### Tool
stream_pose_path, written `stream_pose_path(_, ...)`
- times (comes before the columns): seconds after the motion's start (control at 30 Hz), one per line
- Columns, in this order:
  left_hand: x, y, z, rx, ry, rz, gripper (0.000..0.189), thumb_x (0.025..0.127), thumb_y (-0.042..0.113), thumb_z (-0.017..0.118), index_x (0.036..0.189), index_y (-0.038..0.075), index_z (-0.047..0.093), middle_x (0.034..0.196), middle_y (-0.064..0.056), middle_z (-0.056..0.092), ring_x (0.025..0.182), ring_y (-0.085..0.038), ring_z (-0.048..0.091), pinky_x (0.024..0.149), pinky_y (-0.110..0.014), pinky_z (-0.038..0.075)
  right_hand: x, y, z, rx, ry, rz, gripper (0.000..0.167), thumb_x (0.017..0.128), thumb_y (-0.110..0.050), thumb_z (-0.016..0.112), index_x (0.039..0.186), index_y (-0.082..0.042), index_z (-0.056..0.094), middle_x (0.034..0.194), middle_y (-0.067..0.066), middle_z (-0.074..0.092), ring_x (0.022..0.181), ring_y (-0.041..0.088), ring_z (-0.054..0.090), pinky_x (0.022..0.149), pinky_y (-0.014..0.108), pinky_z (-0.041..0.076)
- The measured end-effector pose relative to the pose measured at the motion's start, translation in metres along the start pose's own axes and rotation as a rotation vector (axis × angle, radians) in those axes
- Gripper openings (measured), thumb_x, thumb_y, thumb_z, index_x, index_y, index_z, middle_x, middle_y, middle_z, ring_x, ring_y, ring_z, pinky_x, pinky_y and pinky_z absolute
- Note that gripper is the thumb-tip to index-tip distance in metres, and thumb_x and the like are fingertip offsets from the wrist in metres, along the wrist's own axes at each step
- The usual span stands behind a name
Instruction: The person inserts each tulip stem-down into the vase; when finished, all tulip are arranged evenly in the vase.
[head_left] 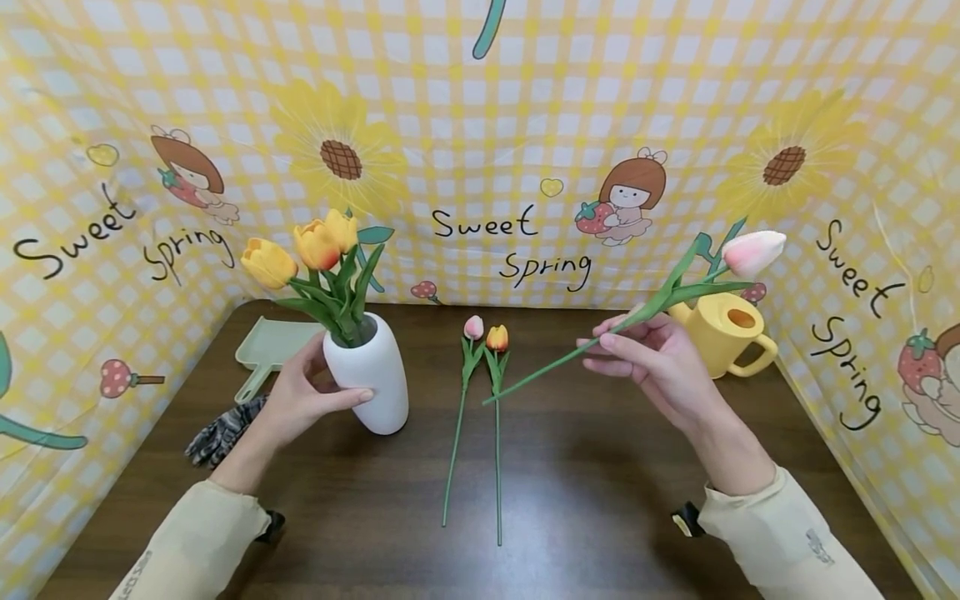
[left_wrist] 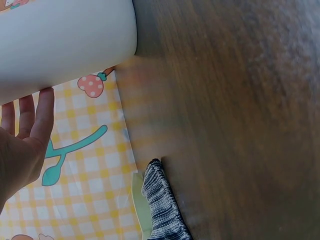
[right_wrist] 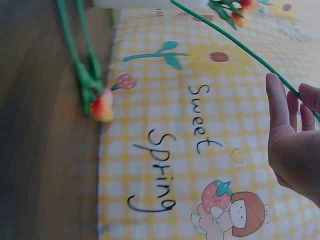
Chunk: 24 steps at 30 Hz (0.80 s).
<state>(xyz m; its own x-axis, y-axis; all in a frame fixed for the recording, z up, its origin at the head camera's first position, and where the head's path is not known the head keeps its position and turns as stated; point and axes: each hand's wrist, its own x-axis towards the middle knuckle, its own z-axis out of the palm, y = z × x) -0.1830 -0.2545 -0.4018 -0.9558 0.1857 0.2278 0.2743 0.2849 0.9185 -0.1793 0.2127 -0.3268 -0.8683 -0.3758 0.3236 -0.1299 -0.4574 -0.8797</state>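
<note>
My left hand (head_left: 303, 392) grips a white vase (head_left: 382, 375) around its side, thumb across the front. The vase leans a little, and several yellow-orange tulips (head_left: 318, 242) stand in it. With my right hand (head_left: 667, 362) I pinch the green stem of a pink-and-white tulip (head_left: 753, 254); its bloom points up and right, and its stem end slants down to the left. Between the hands, a pink tulip (head_left: 473, 327) and an orange-yellow tulip (head_left: 497, 338) lie on the table. In the left wrist view, fingers (left_wrist: 44, 115) touch the vase wall (left_wrist: 65, 45).
On the right at the back stands a yellow watering can (head_left: 723, 333), just behind my right hand. A pale green dustpan (head_left: 273, 343) and a grey knitted glove (head_left: 225, 433) lie on the left. Checked cloth (head_left: 480, 167) walls in the dark wooden table (head_left: 585, 500).
</note>
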Motion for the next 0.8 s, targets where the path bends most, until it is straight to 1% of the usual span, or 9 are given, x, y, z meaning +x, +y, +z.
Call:
stream_pose_path(0.07,0.0,0.0,0.001,-0.003,0.001,-0.001,0.081,0.078,0.004,0.088,0.146,0.023,0.048,0.128,-0.008,0.061,0.112,-0.023,0.066,0.085,-0.035,0.059,0.004,0.0,0.004,0.012,-0.002,-0.033,0.025,0.097,0.016,0.052,0.105,0.002,0.07,0.104,0.014,0.073,0.1,0.033,0.073,0.085,0.052,0.057)
stream_pose_path(0.2,0.001,-0.002,0.002,-0.005,-0.004,0.003,0.08,0.079,0.004,0.088,0.146,0.022,0.049,0.128,-0.008,0.062,0.113,-0.023,0.066,0.086,-0.036,0.059,0.01,0.001,0.012,0.019,-0.009,-0.063,0.025,0.096,0.017,0.052,0.105,0.003,0.071,0.104,0.015,0.072,0.099,0.033,0.073,0.082,0.05,0.058)
stream_pose_path(0.33,0.001,-0.003,0.003,-0.005,-0.009,0.006,0.079,0.079,0.003,0.087,0.145,0.022,0.049,0.129,-0.008,0.061,0.114,-0.024,0.065,0.086,-0.037,0.059,0.017,0.0,0.021,0.002,-0.022,-0.073,0.023,0.096,0.015,0.055,0.105,0.001,0.072,0.104,0.014,0.072,0.1,0.032,0.072,0.08,0.05,0.059)
stream_pose_path(0.53,0.001,-0.004,0.002,0.002,-0.007,0.003,0.078,0.079,0.003,0.087,0.144,0.022,0.049,0.128,-0.009,0.061,0.112,-0.022,0.067,0.084,-0.034,0.059,0.034,-0.005,0.043,-0.024,-0.027,-0.079,0.02,0.094,0.013,0.06,0.104,-0.001,0.072,0.103,0.012,0.072,0.097,0.025,0.071,0.08,0.051,0.059)
stream_pose_path(0.67,0.002,-0.003,0.001,0.012,-0.009,0.005,0.078,0.079,0.004,0.087,0.145,0.021,0.049,0.128,-0.009,0.061,0.111,-0.021,0.067,0.084,-0.034,0.059,0.045,-0.009,0.058,0.031,-0.034,-0.109,0.019,0.094,0.012,0.062,0.103,-0.002,0.073,0.103,0.012,0.072,0.095,0.025,0.071,0.08,0.05,0.06)
stream_pose_path(0.8,0.002,-0.003,0.0,0.01,-0.011,0.01,0.078,0.079,0.002,0.087,0.145,0.02,0.049,0.128,-0.009,0.061,0.112,-0.02,0.067,0.084,-0.036,0.06,0.055,-0.013,0.073,0.073,-0.047,-0.183,0.019,0.093,0.012,0.063,0.103,-0.001,0.073,0.101,0.013,0.071,0.094,0.028,0.073,0.076,0.049,0.061)
